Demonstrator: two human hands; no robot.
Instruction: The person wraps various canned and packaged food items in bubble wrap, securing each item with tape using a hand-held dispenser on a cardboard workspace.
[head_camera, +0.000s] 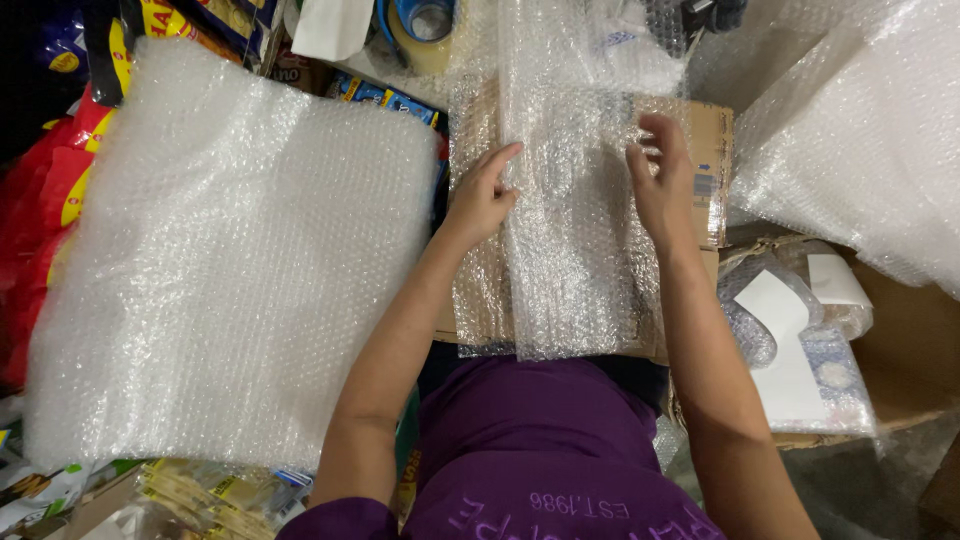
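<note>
A strip of clear bubble wrap (570, 250) lies lengthwise over a flat brown cardboard box (712, 150) in front of me. My left hand (482, 195) rests on the strip's left edge, fingers pointing up and pressing the wrap. On the strip's right side my right hand (660, 175) has its fingers curled on the wrap. Whether either hand pinches the plastic or only presses it is unclear. The item under the wrap is hidden.
A thick stack of bubble wrap sheets (230, 260) fills the left. More bubble wrap (860, 140) piles at the right. A tape roll (425, 30) sits at the top. An open carton (900, 340) with wrapped parcels (790, 330) stands at the right. Colourful packets (40, 200) line the left edge.
</note>
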